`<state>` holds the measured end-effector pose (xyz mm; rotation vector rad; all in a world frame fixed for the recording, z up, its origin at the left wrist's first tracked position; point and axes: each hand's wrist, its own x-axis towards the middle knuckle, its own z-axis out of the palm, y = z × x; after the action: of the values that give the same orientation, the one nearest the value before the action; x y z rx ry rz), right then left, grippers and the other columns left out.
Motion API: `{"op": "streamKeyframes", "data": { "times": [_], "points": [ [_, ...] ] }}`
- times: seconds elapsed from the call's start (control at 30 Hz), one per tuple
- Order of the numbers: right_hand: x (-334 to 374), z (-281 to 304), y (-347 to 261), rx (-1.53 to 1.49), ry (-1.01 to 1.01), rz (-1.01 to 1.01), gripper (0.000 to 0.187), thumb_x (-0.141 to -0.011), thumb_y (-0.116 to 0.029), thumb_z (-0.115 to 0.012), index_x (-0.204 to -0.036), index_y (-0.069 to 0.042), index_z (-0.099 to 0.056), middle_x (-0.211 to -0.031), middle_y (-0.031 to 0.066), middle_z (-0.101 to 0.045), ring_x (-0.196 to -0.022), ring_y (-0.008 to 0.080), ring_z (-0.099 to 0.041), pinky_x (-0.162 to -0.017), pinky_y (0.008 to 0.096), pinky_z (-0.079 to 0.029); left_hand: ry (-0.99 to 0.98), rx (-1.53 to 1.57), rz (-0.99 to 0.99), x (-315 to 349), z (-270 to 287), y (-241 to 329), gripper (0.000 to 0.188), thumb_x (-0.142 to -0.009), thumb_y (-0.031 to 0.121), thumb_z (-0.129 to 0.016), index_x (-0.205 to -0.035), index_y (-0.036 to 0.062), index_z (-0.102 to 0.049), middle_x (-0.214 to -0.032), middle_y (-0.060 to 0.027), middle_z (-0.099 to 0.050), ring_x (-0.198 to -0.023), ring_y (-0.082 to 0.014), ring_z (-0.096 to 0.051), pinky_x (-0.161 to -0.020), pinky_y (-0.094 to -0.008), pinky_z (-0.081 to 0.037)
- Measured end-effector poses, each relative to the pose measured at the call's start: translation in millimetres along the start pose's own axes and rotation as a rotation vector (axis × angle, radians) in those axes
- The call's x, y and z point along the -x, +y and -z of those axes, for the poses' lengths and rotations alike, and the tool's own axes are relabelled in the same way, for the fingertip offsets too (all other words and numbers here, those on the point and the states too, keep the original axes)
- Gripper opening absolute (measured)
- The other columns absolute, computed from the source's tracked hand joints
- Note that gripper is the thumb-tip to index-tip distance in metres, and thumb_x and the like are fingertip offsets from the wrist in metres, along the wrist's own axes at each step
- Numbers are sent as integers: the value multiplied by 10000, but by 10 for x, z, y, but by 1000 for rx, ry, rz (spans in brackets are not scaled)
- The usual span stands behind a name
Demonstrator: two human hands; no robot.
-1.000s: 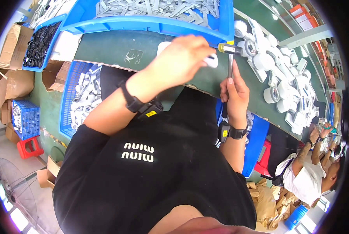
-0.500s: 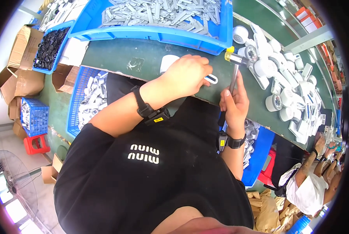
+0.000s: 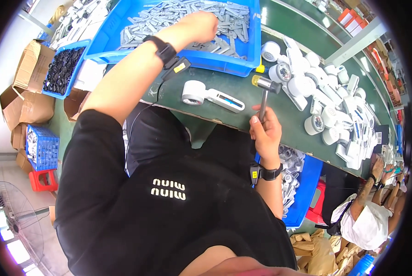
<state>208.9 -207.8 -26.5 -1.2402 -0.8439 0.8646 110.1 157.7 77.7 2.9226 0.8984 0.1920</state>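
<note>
My left hand [image 3: 200, 28] is over the grey plastic strips [image 3: 146, 30] in a large blue bin [image 3: 123, 56]. Its fingers curl down toward the strips; the fingertips are hidden, so what they pinch, if anything, does not show. Upright in my right hand [image 3: 266, 131] is a hammer [image 3: 264, 99] with a metal head and a yellow face, gripped by its handle. Between my hands and the bin, a white round-headed device [image 3: 194, 92] lies on the green bench, its slotted handle [image 3: 225, 100] pointing right. A blue streak shows inside the slot.
To the right, a heap of similar white devices [image 3: 328, 101] covers the bench. A small blue tray of black parts [image 3: 61, 66] stands left of the bin. Below the bench edge at right is a blue crate [image 3: 302, 195] holding white and grey parts. Another person's arm [image 3: 364, 195] is at far right.
My left hand has let go of the white device and moved up into the bin. The device now lies uncovered on the bench. My right hand and the hammer have shifted slightly left and down.
</note>
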Motion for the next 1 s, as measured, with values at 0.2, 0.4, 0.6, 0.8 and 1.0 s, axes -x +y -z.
{"op": "streamKeyframes", "data": {
  "times": [0.2,0.4,0.6,0.8,1.0],
  "points": [
    [14,4,-7,-17,20,17,289,-1082,-83,-639,-1352,7,-588,-831,-13,-564,-619,51,-486,-546,223,-403,-160,-151,127,-332,-176,-175,232,-850,214,-766,-1037,84,-814,-1036,-151,-812,-1027,-376,-767,-895,-466,-612],
    [1,19,-39,-39,-4,3,283,-1089,-81,-623,-1350,21,-583,-806,-10,-559,-600,56,-476,-542,229,-405,-160,-52,132,-278,-211,-153,216,-829,210,-759,-1003,93,-810,-1023,-147,-812,-1020,-354,-769,-882,-467,-609],
    [-17,23,-27,-121,27,-24,249,-1091,-88,-644,-1321,6,-637,-758,-26,-570,-581,50,-487,-513,224,-400,44,42,-25,164,134,-171,173,-838,199,-740,-955,79,-783,-940,-157,-791,-932,-350,-772,-838,-466,-607],
    [-105,-105,-182,-54,142,-97,240,-1079,-105,-682,-1272,35,-712,-755,62,-707,-471,36,-460,-432,221,-354,250,396,-475,1051,178,520,104,-907,107,-759,-983,38,-736,-891,-136,-751,-886,-346,-724,-812,-455,-568],
    [-204,-388,-272,-17,173,-43,197,-1070,-141,-721,-1175,24,-747,-845,83,-774,-481,14,-474,-426,206,-350,277,543,-593,1576,-210,825,117,-904,103,-787,-1016,82,-761,-925,-74,-739,-947,-299,-681,-878,-446,-511]
  ]
}}
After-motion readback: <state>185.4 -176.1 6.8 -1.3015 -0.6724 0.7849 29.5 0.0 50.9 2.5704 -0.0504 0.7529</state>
